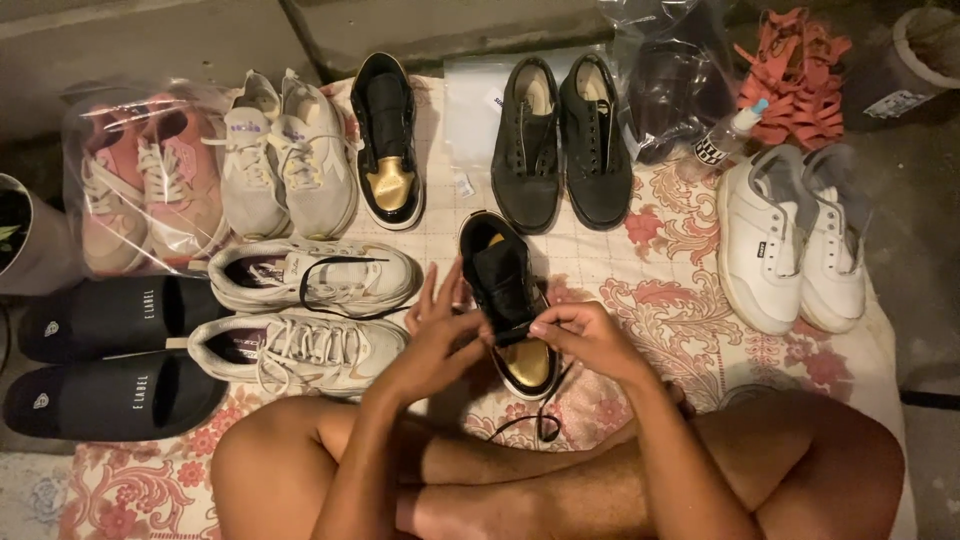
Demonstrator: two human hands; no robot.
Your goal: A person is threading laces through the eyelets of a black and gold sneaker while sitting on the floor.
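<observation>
Nearest, crossed bare legs rest on a floral cloth. Just beyond them the right hand pinches a black lace at the gold toe of a black shoe. The left hand steadies that shoe's side, fingers loosely spread; whether it also grips the lace is hard to tell. Left of it lie white sneakers. Farther off stand the matching shoe, a black pair and a white pair.
</observation>
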